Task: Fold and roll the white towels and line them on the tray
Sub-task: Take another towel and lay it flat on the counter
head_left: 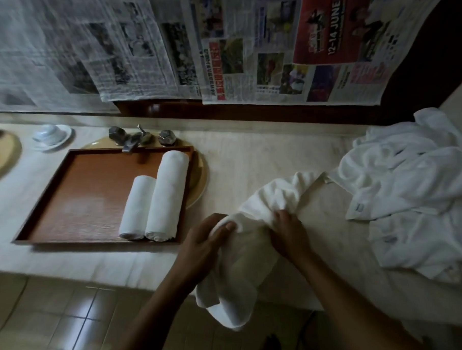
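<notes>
Towel (244, 269) clutched in fingers (227, 226) of left hand (203, 242), right hand (288, 233)

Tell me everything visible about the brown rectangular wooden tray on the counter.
The brown rectangular wooden tray has a low raised rim and a smooth reddish floor. It lies flat on the pale counter, its far right part over a round yellowish basin, with a metal tap reaching over its far rim. A short rolled white towel and a longer rolled white towel lie touching, side by side, along its right side; the rest of its floor is bare.
</notes>
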`<state>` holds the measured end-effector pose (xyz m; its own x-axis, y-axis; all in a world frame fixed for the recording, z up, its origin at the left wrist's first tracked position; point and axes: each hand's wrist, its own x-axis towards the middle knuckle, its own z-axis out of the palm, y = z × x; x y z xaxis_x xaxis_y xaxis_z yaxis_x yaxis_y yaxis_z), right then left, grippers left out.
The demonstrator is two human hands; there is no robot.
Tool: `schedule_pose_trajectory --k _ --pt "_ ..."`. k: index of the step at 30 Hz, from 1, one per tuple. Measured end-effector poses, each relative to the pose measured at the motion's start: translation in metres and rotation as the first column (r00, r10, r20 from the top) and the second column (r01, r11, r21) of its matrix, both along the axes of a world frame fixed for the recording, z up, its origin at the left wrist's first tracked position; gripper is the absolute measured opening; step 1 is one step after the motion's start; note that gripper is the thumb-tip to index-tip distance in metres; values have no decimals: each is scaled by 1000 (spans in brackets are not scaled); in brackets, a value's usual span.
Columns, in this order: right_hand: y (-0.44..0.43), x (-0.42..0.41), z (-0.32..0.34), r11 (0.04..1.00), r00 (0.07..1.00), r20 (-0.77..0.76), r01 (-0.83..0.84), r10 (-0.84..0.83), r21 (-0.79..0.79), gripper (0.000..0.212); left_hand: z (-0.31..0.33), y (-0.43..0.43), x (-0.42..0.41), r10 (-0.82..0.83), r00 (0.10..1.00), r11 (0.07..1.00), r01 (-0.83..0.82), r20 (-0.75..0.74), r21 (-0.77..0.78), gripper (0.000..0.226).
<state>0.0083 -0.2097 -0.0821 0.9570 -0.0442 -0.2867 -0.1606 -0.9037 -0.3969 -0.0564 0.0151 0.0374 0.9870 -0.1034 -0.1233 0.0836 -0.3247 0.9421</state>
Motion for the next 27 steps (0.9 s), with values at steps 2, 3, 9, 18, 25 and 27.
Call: schedule_pose_trajectory --k 2,3,9,18,25,27 --pt "-7 5 7 963 979 -17 203 -203 175 42 -2 17 -10 -35 998 999 36 -48 19 23" --pt "-10 6 18 918 958 -48 285 -283 276 37 -7 31 -15 -58 995 997 61 -83 42 25" --pt "5 -37 102 797 974 59 144 -219 587 24 -47 92 -40 -259 884 837 407 -390 366 23" --pt "93 -130 177 828 974 228 -140 16 542 16 3 45 -57 -295 880 939 195 372 283 50" --pt "78 -165 189 884 883 420 -13 -208 466 13 14 76 -66 -238 870 951 119 433 284 22" --pt "70 -171 186 882 864 429 34 -262 470 13 14 96 -64 -223 882 936 74 416 345 22"
